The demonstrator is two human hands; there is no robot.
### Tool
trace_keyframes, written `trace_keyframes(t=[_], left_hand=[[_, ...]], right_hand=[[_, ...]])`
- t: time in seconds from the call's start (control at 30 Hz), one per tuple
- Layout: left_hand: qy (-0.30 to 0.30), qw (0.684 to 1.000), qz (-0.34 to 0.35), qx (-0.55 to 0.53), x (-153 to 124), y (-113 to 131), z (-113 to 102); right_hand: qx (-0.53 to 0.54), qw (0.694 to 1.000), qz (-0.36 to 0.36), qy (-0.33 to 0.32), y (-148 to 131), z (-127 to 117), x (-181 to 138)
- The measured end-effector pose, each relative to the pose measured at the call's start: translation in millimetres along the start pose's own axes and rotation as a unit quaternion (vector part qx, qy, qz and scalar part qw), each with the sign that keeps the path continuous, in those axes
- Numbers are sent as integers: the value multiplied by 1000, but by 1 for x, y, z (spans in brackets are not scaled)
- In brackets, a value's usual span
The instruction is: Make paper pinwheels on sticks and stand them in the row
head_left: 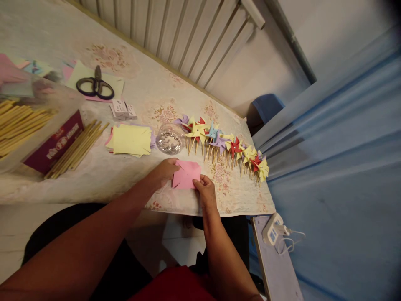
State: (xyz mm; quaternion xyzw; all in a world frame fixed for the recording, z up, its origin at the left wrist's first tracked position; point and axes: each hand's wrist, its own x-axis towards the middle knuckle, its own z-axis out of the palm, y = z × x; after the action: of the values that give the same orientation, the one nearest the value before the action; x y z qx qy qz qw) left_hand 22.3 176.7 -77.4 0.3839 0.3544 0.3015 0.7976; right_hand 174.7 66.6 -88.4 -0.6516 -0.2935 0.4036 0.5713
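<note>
Sheet (187, 172), one, pink: left hand (167, 169) and right hand (206, 190) pinch it; one dish (158, 140): metal bits (171, 144); one box (56, 144): sticks (26, 121).

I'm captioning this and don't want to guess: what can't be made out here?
All in the head view:
Pink sheet: its underside, facing away from the camera.
Paper stack: most lower sheets, covered by the yellow top sheet.
Metal pieces: exact shapes, too small.
Pinwheels: rear ones, partly hidden by front ones.
Stick box: left end, cut off by the picture's edge.

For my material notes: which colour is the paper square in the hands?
The paper square is pink, best seen in the head view.
</note>
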Motion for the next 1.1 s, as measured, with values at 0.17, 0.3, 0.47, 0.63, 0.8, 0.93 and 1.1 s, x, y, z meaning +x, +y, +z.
trace_keyframes(t=[0.17,0.3,0.47,0.63,0.8,0.93,1.1], left_hand=[[11,998,9,-55,1,4,3],[22,993,26,-114,1,6,6],[-10,990,20,-138,1,1,10],[-8,991,18,-131,6,-8,10],[-12,994,17,-107,5,-10,9],[4,997,19,-78,-1,-2,10],[7,999,9,-42,-7,8,13]], right_hand=[[31,999,6,-12,2,-1,-2],[89,996,23,-19,-4,2,-4],[175,984,45,-11,-5,12,-7],[212,976,40,-10,-8,27,-11],[204,979,22,18,-7,31,-9],[220,974,24,48,-3,28,-5],[225,972,8,67,-2,28,-1]])
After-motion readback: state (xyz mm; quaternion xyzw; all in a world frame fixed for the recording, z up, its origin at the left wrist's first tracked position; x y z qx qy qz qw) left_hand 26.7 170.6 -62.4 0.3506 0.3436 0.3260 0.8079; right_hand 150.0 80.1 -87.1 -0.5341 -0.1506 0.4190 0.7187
